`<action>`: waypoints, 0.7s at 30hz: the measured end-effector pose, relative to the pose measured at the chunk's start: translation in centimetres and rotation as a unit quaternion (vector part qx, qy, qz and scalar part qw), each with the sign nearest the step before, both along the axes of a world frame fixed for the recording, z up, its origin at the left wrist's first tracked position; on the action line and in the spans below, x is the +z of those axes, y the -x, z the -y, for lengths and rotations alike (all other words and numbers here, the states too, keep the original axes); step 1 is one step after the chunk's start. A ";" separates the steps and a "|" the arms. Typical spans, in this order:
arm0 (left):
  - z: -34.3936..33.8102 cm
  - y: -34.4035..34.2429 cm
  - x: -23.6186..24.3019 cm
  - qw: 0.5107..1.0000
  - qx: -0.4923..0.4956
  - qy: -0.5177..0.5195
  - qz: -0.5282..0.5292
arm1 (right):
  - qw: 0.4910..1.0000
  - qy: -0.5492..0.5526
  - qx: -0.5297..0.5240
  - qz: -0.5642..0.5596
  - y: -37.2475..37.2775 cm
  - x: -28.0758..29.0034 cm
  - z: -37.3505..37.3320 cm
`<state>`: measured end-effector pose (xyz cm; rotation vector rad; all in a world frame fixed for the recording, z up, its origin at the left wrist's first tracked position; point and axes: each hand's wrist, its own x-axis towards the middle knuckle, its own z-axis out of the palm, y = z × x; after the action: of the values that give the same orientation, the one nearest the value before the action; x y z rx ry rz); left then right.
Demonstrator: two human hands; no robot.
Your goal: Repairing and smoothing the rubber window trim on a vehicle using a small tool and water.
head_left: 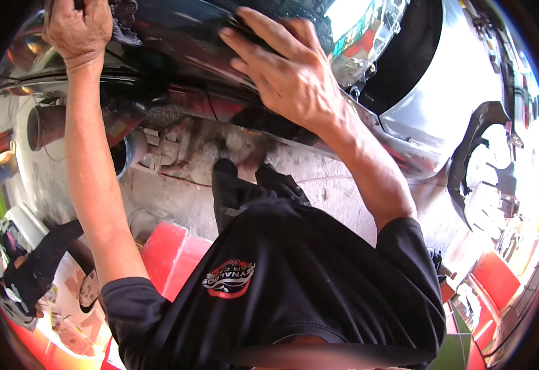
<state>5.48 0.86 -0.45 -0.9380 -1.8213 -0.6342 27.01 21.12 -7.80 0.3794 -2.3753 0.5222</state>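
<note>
In the head view, right beside the left forearm [90, 166], over pale concrete floor [177, 200]: a pale, round, bucket-like container [137, 148], dark at the mouth, contents impossible to make out. Farther left, a dark, brownish, cylindrical container [52, 125], likewise too shadowed to read inside.

Reaching almost straight toward the upper edge with the bare left hand [81, 32], knuckles bunched, fingers curled in; cannot tell around what, with the tips cut off by the frame. Just beside it, a crumpled, dark-grey, ragged piece [127, 23].

Reaching inward and up to the left with the bare right hand [285, 71], back of it upward, fingers long and slightly parted, laid over the glossy, dark car body panel [180, 28], stretched across the top; cannot tell whether gripping anything.
</note>
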 end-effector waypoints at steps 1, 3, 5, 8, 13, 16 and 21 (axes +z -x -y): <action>-0.2 0.1 0.1 1.000 -0.029 -0.010 -0.002 | 0.999 0.001 -0.020 -0.030 -0.4 -0.9 0.0; -0.3 0.2 0.0 0.998 -0.055 -0.031 0.015 | 1.000 -0.001 -0.015 -0.024 0.7 0.1 0.7; -0.4 0.0 -0.2 0.998 -0.047 -0.029 0.015 | 1.000 -0.006 0.011 -0.024 2.5 1.5 1.4; -0.4 -0.1 -0.1 0.999 -0.028 -0.030 0.018 | 0.999 0.002 0.012 -0.046 3.5 1.7 1.8; -0.3 0.3 0.2 1.000 -0.023 -0.016 -0.005 | 0.997 0.007 0.000 -0.071 5.0 2.2 2.7; -0.3 -0.1 0.2 0.999 -0.034 -0.019 0.013 | 0.998 0.005 0.058 -0.037 7.2 5.3 3.6; -0.2 0.1 0.2 0.999 -0.031 -0.011 -0.016 | 0.999 -0.003 -0.006 -0.043 4.2 2.9 2.7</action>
<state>5.34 1.04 -0.28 -0.9867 -1.7598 -0.6724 22.78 18.37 -4.87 0.3822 -2.2949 0.4834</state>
